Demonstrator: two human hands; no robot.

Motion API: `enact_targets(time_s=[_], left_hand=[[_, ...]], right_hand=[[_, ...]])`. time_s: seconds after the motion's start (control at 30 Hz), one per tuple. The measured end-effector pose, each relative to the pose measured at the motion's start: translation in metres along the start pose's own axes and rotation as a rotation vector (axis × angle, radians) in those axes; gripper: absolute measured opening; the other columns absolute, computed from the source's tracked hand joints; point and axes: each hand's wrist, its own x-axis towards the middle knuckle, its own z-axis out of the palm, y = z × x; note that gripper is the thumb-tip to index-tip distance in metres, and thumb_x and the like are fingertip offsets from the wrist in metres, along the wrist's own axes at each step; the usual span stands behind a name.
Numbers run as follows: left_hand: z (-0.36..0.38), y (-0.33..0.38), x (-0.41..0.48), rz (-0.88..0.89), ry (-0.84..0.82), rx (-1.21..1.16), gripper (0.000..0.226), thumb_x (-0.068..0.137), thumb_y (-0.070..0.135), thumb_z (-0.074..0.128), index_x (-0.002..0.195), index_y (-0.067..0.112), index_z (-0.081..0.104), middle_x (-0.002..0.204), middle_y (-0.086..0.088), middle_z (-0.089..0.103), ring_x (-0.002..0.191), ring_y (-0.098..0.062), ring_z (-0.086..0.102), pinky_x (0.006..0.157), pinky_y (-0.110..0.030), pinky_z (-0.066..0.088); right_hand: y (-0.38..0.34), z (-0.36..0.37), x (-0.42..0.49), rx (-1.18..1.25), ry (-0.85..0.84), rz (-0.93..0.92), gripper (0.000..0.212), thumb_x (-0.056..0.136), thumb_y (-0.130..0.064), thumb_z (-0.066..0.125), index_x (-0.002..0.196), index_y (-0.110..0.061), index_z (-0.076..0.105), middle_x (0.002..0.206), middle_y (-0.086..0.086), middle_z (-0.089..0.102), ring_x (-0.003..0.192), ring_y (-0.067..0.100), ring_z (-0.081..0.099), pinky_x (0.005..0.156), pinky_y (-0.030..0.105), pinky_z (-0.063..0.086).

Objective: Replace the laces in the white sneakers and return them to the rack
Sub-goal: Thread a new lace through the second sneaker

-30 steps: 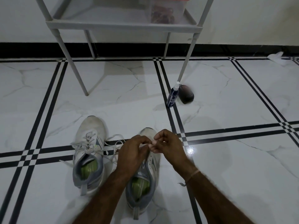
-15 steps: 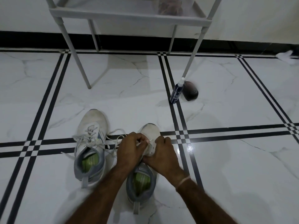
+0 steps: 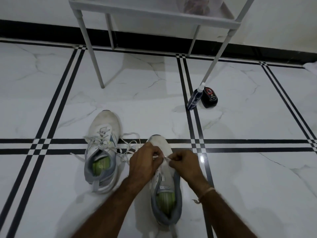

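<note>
The left sneaker (image 3: 101, 152) stands loosely laced on the tiled floor (image 3: 51, 194). Beside it, over the front of the right sneaker (image 3: 165, 181), the left hand (image 3: 145, 160) and the right hand (image 3: 186, 164) each pinch the white lace (image 3: 165, 158) with curled fingers. Further right a spray bottle (image 3: 194, 98) stands near a leg of the rack (image 3: 221, 48).

Rack (image 3: 154, 14) cropped at top; bin (image 3: 197, 6) contents blurred.

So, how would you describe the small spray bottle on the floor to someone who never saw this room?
Find the grey rack by the wall and follow its front right leg down to the floor. Two dark things stand there side by side. The bottle is the left one: tall, slim, dark blue with a white cap, whereas the black container is low and rounded.
</note>
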Motion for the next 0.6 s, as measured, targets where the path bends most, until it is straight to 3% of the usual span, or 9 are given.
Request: enact_targets(time_s=[0.07, 0.2, 0.33, 0.6], left_hand=[[0.002, 0.003, -0.002, 0.008, 0.020, -0.001, 0.006, 0.087, 0.037, 0.069, 0.088, 0.031, 0.072, 0.094, 0.016, 0.058, 0.091, -0.008, 0.062, 0.071, -0.026, 0.039], [0.010, 0.007, -0.009, 0.012, 0.046, 0.071, 0.012, 0.089, 0.041, 0.066, 0.091, 0.030, 0.070, 0.100, 0.011, 0.059, 0.089, -0.010, 0.062, 0.072, -0.030, 0.045], [0.017, 0.008, -0.013, -0.008, 0.076, 0.046, 0.011, 0.089, 0.038, 0.066, 0.086, 0.028, 0.069, 0.095, 0.009, 0.056, 0.086, -0.012, 0.062, 0.068, -0.033, 0.048], [0.023, 0.012, -0.013, 0.009, 0.084, 0.119, 0.019, 0.096, 0.039, 0.060, 0.093, 0.026, 0.073, 0.097, 0.007, 0.055, 0.090, -0.011, 0.058, 0.064, -0.026, 0.038]], right_hand=[[0.004, -0.007, -0.003, 0.187, -0.029, 0.056, 0.014, 0.086, -0.005, 0.076, 0.087, -0.018, 0.080, 0.088, -0.003, 0.077, 0.086, 0.011, 0.072, 0.084, 0.029, 0.061], [0.006, -0.008, -0.008, 0.339, -0.035, 0.074, 0.020, 0.086, -0.002, 0.075, 0.083, -0.022, 0.080, 0.084, -0.003, 0.078, 0.083, 0.013, 0.073, 0.076, 0.022, 0.059], [0.009, -0.006, -0.007, 0.366, -0.047, 0.060, 0.017, 0.087, -0.003, 0.074, 0.087, -0.018, 0.082, 0.084, -0.003, 0.079, 0.083, 0.013, 0.074, 0.077, 0.024, 0.059], [0.014, 0.002, -0.008, 0.316, -0.008, -0.001, 0.018, 0.088, -0.005, 0.075, 0.086, -0.023, 0.080, 0.082, -0.006, 0.078, 0.081, 0.008, 0.074, 0.078, 0.024, 0.061]])
